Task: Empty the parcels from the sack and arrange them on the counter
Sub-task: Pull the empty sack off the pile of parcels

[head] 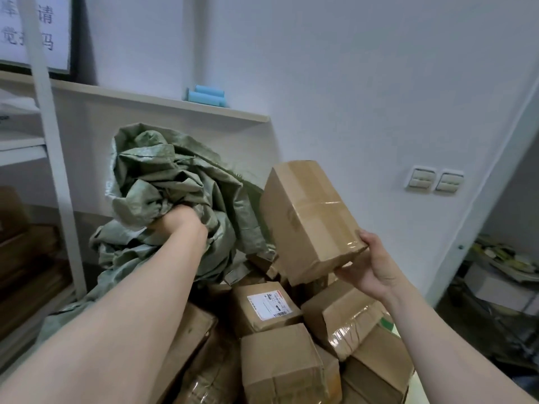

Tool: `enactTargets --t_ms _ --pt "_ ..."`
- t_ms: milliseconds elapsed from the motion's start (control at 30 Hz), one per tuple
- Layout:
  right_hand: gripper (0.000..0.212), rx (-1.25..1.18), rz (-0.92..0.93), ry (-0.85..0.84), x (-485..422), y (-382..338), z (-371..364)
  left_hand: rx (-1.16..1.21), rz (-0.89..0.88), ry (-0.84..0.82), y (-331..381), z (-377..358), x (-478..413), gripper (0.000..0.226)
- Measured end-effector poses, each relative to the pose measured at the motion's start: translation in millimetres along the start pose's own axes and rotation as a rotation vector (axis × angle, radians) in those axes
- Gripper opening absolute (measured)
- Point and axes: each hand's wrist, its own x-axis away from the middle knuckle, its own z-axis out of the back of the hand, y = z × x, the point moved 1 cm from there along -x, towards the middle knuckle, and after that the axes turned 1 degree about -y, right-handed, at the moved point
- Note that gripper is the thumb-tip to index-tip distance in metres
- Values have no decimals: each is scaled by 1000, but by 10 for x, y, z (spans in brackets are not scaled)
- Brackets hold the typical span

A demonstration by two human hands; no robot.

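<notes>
Green woven sack (175, 185) hangs crumpled and lifted, and the left grip (178, 220), a bare hand on a forearm stretched forward and upward, is bunched tight into its folds, with its fingers buried in the fabric. Right of the sack, the right grip (370, 266) reaches up with a bent wrist and pinches the lower corner of a taped cardboard box (309, 217), thumb on the upper edge and fingers beneath. That box is tilted, one end raised toward the wall, held clear above the heap. Below the sack's mouth lies a heap of brown parcels (280, 360), touching and leaning on one another; among them a labelled parcel (267, 304) shows a white shipping label face up. The heap hides the desk that carries it. Behind the sack a pale shelf (163, 103) runs along the white wall with blue rolls (207, 94) on it. Well right of the sack sit two wall switches (434, 180). Left of the sack stands a white upright post (55, 141), with a sign (32, 30) above.
</notes>
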Motion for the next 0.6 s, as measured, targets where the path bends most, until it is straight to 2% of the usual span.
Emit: enactTargets --t_ms 33,100,133,200,267,300,367,433,500,533,600 --pt "35 -19 29 34 7 -34 -46 -27 -11 -5 3 9 23 50" --pt "19 120 65 180 -55 -51 -101 -37 24 -17 -13 17 8 51" --pt "26 279 59 261 -96 -47 -132 -31 18 -6 -25 34 15 51" --pt "67 690 -24 472 -184 7 -123 23 33 31 -56 58 -25 49" --pt "90 1148 -134 616 -186 75 -207 60 25 69 -96 111 -50 48" --pt "94 1308 -181 621 -176 116 -280 90 24 92 -115 133 -83 49" --pt "97 1548 -279 522 -157 234 -455 168 23 124 -148 193 -111 47" --pt "95 1765 -302 424 -211 362 -610 248 12 179 -169 270 -102 42" --pt "97 1800 -126 470 -275 434 -789 408 -15 250 -172 344 -77 40" --pt "103 1723 9 464 -329 450 -888 473 -33 264 -176 360 -55 41" --pt "115 1397 144 310 -423 426 -1111 665 -40 266 -179 397 -16 41"
